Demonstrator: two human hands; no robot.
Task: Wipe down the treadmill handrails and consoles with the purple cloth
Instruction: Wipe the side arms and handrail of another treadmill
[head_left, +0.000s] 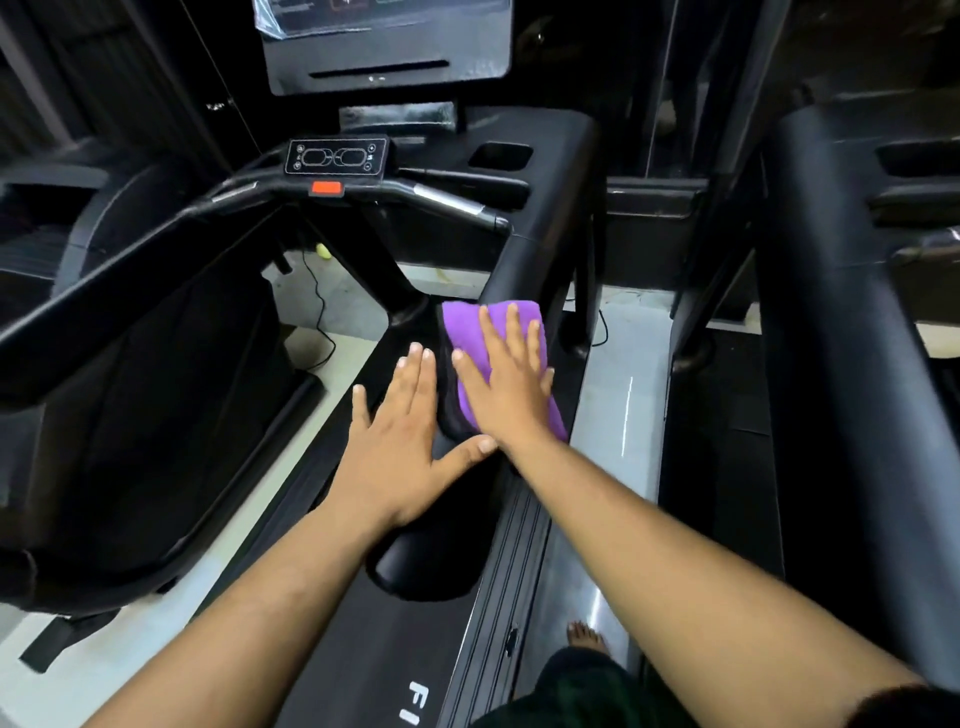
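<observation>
While my flat right hand (506, 384) presses the cloth (470, 332) onto the handrail (535, 223), my open left hand (400, 447) rests beside it, holding nothing.

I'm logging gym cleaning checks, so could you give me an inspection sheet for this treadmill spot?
Surface: black padded handrail, running from the console down to the person.
Job's things: purple cloth draped over the handrail; control panel with red stop button.
Clutter: small yellow-green object on the floor.
Grippers: right hand pressed flat on the cloth; left hand flat on the rail beside it.
Cables: black cable trailing across the floor.
Surroundings: second treadmill at right.
</observation>
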